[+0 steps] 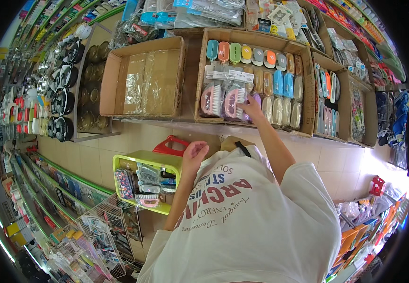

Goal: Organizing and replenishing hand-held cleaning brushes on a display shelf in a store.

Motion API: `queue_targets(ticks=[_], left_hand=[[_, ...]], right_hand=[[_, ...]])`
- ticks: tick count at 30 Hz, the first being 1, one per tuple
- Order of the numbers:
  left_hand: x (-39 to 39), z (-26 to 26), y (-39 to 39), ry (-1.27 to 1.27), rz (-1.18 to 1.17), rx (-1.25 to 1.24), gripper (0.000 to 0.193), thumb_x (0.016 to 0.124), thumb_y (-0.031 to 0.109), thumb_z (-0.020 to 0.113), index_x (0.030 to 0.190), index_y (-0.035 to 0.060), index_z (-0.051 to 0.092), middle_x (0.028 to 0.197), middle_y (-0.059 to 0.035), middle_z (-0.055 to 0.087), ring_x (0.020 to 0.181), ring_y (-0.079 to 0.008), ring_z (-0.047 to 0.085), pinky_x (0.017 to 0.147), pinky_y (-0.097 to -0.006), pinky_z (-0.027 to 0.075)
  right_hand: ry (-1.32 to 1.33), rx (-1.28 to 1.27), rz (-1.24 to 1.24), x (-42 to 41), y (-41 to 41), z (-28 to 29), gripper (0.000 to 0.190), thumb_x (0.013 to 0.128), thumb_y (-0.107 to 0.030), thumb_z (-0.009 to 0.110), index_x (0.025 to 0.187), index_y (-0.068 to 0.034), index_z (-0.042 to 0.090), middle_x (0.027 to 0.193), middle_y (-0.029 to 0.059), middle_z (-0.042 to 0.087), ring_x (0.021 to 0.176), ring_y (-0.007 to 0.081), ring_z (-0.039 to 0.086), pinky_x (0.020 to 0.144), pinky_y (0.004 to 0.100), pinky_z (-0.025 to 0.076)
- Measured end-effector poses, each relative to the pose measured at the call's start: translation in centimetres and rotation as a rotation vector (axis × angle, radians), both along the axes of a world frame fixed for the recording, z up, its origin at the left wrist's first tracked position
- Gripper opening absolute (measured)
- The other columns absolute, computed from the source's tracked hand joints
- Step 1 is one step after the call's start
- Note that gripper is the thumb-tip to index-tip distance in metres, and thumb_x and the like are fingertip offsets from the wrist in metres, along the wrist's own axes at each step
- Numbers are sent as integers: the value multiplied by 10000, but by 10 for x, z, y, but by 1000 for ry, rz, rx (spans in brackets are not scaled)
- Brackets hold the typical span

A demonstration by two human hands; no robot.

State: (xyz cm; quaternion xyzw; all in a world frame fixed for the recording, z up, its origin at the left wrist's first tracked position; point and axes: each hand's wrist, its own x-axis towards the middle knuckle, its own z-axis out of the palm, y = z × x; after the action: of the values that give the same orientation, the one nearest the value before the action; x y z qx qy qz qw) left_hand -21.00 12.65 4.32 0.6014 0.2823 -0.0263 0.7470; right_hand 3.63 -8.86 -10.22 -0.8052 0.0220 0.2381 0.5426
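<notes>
My right hand (252, 109) is on the right edge of a packaged pink scrub brush (231, 102), its fingers against the white bristles. A matching pink brush (210, 100) lies just to the left, also in clear wrap with a white header card. Both rest in the front left of a cardboard box (255, 34) filled with rows of brushes. Partly behind my right hand is a purple item (257, 99). My left hand (195, 152) hangs loosely curled in front of my shirt, holding nothing, near a red handle (170, 145) and a lime-green basket (147, 155).
Left of the brush box stands a cardboard box (139, 83) with its taped bottom showing. Packaged brushes, one of them pink (148, 202), lie in the green basket. Boxes of long-handled goods (326, 85) continue rightward. A wire rack (102, 233) is at lower left.
</notes>
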Motion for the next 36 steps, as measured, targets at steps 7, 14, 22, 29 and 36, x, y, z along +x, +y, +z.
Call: queue_targets(ticks=[7, 14, 22, 29, 36], left_hand=[[-9, 4, 5, 21, 38, -4, 201, 892, 69, 690, 1075, 13, 627, 962, -25, 643, 886, -85, 595, 785, -220, 483], [-20, 13, 6, -10, 86, -49, 205, 898, 67, 685, 1084, 8, 621, 941, -27, 641, 868, -91, 606, 779, -226, 490], [-28, 20, 8, 29, 88, -62, 190, 901, 70, 682, 1070, 8, 621, 937, -28, 645, 865, -103, 610, 797, -231, 490], [-27, 19, 13, 24, 89, -56, 188, 904, 73, 677, 1071, 7, 620, 946, -26, 644, 861, -104, 609, 786, -232, 492], [-18, 20, 12, 82, 54, -41, 185, 913, 85, 671, 1073, 7, 622, 929, -16, 640, 855, -93, 600, 784, -227, 488]], right_hand=[[-168, -407, 34, -5, 10, 27, 686, 731, -378, 767, 1279, -34, 540, 1065, 230, 651, 983, 416, 627, 859, 469, 493], [-431, -513, -56, -16, 2, 14, 809, 722, -436, 771, 1378, -53, 492, 1146, 237, 641, 1057, 379, 627, 938, 433, 484], [-206, -374, 133, -13, -4, 21, 817, 741, -454, 763, 1387, -38, 486, 1213, 242, 623, 1097, 380, 618, 953, 420, 477], [-535, -483, 43, 11, 11, 33, 709, 776, -375, 737, 1381, -91, 499, 1309, 215, 557, 1215, 392, 530, 994, 448, 457], [-626, -618, 337, 60, 38, 42, 581, 846, -421, 661, 1389, -281, 508, 1518, 133, 362, 1388, 436, 319, 1133, 533, 307]])
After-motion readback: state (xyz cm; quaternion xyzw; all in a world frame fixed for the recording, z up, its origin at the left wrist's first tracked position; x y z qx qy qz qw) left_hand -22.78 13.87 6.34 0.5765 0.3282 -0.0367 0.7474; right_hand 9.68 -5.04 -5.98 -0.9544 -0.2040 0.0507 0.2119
